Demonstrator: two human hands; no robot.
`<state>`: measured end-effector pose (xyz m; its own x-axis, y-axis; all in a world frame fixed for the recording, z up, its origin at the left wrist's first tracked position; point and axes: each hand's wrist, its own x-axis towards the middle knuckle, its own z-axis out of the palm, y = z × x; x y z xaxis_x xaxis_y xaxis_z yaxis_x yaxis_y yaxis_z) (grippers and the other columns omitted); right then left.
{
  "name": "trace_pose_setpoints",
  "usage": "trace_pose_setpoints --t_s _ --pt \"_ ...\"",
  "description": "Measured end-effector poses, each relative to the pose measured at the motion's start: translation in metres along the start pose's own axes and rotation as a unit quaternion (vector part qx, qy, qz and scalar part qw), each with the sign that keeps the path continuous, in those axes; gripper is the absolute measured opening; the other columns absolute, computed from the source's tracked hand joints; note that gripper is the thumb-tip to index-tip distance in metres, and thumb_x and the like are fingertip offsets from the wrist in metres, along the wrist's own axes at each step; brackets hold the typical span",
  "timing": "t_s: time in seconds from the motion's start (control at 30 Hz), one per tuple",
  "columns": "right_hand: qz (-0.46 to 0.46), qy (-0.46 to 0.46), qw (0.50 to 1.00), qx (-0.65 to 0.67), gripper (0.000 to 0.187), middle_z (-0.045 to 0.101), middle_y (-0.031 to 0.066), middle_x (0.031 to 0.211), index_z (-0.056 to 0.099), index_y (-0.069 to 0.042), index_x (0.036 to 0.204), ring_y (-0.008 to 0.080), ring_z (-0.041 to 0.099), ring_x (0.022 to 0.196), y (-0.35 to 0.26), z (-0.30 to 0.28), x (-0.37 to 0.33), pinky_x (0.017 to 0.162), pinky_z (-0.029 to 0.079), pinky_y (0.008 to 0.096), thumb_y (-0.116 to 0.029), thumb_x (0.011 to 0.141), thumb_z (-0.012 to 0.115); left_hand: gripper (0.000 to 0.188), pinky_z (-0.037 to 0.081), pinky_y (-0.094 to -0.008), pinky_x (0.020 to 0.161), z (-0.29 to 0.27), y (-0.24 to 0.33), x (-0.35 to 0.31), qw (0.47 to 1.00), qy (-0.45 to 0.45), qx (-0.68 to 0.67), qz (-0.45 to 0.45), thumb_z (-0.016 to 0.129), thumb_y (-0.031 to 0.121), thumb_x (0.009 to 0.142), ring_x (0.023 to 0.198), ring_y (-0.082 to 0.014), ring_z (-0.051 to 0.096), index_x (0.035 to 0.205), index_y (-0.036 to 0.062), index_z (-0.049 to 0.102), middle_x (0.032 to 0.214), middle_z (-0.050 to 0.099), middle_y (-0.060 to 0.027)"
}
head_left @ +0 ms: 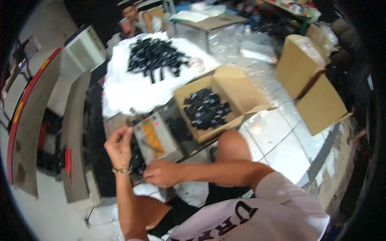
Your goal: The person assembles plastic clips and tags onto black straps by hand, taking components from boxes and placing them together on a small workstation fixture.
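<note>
My left hand (119, 145) is raised beside a small grey machine (169, 141), its thumb and fingers pinched together. Whatever is in that pinch is too small to make out. At the machine's near edge my right hand (161, 173) is closed, knuckles up, and its fingertips are hidden. Between the two hands lie some small black pieces (138, 161), partly covered. The machine has an orange patch (152, 138) and a lit red spot on top. Just beyond it to the right stands an open cardboard box (195, 89) holding many small black pieces (206, 108).
A heap of black strips (155, 56) lies on a white sheet (120, 90), with a tape roll (196, 63) beside it. A person (146, 22) sits at the far end. Cardboard cartons (297, 66) stand at the right; curved grey panels (74, 140) stand at the left.
</note>
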<state>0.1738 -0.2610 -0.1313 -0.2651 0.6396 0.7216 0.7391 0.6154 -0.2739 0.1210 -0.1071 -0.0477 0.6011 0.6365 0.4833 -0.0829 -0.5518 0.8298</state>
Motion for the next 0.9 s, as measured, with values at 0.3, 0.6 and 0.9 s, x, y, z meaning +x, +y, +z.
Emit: trace_pose_setpoints --t_s 0.3,0.6,0.9 --pt "0.007 0.011 1.000 0.027 0.016 0.053 0.0112 0.082 0.059 -0.004 0.075 0.0311 0.058 0.081 -0.004 0.010 -0.009 0.073 0.044 0.0436 -0.012 0.065 0.069 0.008 0.048 -0.0267 0.069 -0.013 0.001 -0.017 1.000 -0.029 -0.009 -0.005 0.072 0.002 0.084 0.073 -0.0106 0.058 0.086 -0.0025 0.066 0.079 0.064 -0.0031" --pt "-0.008 -0.009 0.999 0.048 0.014 0.054 0.0134 0.087 0.057 -0.004 0.078 0.0329 0.058 0.084 -0.004 0.010 0.003 0.085 0.044 0.0488 -0.016 0.075 0.063 0.010 0.046 -0.0271 0.068 -0.019 0.003 -0.027 0.995 -0.087 0.046 0.033 0.069 0.004 0.088 0.074 -0.0107 0.056 0.088 -0.0043 0.064 0.081 0.064 -0.0047" --pt "-0.030 0.095 0.992 0.077 0.015 0.051 0.0150 0.076 0.053 -0.002 0.065 0.0338 0.056 0.077 0.003 0.022 0.003 0.082 0.045 0.0465 -0.012 0.069 0.063 0.011 0.045 -0.0271 0.070 -0.006 0.002 -0.023 0.991 -0.060 0.074 0.090 0.067 0.002 0.089 0.075 -0.0116 0.053 0.087 -0.0057 0.060 0.081 0.061 -0.0065"
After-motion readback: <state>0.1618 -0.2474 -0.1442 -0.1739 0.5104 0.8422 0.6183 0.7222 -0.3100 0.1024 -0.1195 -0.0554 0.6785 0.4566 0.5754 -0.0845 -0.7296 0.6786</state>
